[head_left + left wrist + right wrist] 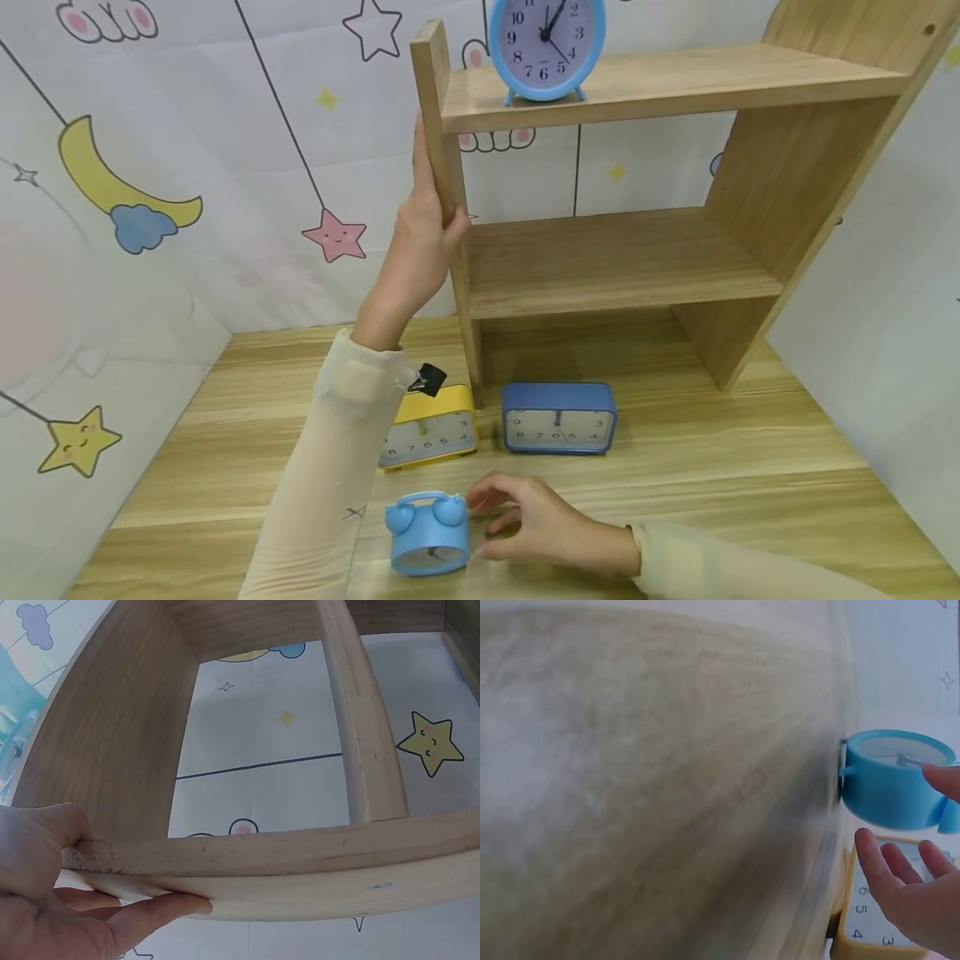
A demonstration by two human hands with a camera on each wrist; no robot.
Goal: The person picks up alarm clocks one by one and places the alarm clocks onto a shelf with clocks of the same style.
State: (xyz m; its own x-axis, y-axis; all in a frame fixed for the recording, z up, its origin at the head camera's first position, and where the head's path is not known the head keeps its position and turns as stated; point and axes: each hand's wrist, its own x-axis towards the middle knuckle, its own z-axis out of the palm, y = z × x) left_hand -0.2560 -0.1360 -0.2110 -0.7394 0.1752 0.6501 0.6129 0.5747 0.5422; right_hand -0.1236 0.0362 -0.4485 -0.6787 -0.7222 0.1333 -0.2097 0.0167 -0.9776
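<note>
In the upper centre of the frame, the left hand (426,237) grips the side of the wooden shelf (622,258), probably steadying it. At lower centre, the right hand (536,523), loosely parted and holding nothing, hovers beside the light blue clock (429,535) standing on the tabletop (675,492).

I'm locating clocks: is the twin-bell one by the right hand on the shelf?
No, the clock by the right hand stands on the table in front of the shelf.
</note>
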